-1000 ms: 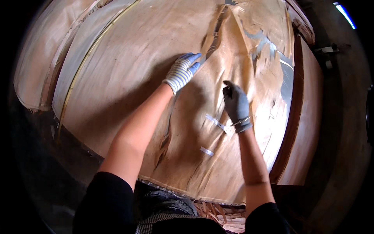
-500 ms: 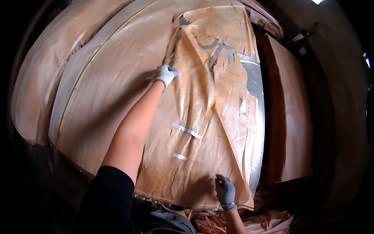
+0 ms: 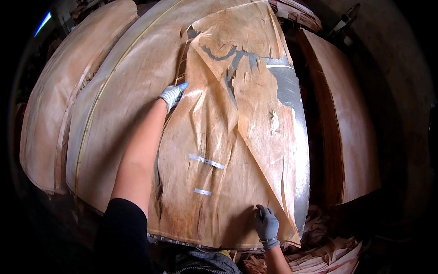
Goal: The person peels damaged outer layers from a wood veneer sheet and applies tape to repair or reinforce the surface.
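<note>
Left arm ran from 7 o'clock up toward 11 o'clock, fully stretched, forearm bare, black sleeve at upper arm. Left hand (image 3: pixel 173 94) in pale grey knit glove, palm down, fingers together and pointing toward 1 o'clock, pressed flat. Right forearm rose from 6 o'clock edge, only short stretch visible. Right hand (image 3: pixel 267 225) in darker grey glove, near 5 o'clock, palm down, fingers loosely curled, pointing toward 11 o'clock.

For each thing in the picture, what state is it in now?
Top veneer sheet: lying flat, torn and split, wrinkled.
Tape strips: stuck on the sheet.
Left hand: gloved, pressing the sheet's left edge.
Right hand: gloved, resting on the sheet's near edge.
Veneer stack at right: piled flat.
</note>
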Motion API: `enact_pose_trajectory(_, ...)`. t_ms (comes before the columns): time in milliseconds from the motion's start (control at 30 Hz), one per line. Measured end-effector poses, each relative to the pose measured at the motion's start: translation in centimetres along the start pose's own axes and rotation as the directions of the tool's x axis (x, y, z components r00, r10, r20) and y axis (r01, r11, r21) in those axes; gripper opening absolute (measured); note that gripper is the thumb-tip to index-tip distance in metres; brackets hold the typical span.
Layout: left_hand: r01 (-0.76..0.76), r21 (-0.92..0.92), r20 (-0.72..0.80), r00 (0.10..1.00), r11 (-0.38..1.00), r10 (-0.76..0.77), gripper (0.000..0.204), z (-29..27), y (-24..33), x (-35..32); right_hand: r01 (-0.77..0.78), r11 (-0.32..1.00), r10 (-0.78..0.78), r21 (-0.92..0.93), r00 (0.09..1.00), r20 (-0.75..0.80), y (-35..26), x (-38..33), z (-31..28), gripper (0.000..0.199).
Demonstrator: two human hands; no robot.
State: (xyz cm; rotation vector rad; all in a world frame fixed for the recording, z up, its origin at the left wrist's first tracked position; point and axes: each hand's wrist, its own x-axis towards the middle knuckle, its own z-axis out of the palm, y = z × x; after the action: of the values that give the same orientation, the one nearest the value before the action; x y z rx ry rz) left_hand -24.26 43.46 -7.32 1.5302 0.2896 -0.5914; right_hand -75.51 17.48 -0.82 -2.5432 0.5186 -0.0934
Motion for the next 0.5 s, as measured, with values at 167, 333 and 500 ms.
enact_pose_trajectory(167, -0.316, 0.541, -0.002, 0.926, 0.779, 0.376, 0.043, 0.0, 0.8, -0.8, -0.002, 1.000, 0.002, -0.004, 0.999, 0.047, -0.5, 1.0, 0.0, 0.020)
enact_pose_trajectory(333, -0.362, 0.437, -0.093, 0.892, 0.823, 0.442, 0.034, -2.8, 0.7, -0.6, 0.032, 0.999, -0.032, -0.006, 0.999, 0.020, -0.9, 1.8, 0.5, 0.022)
enact_pose_trajectory(500, -0.182, 0.858, -0.118, 0.841, 0.481, 0.528, 0.032, -0.3, 1.1, -2.6, 0.025, 0.999, -0.025, -0.043, 1.000, -0.010, -1.1, 2.1, 1.0, 0.021)
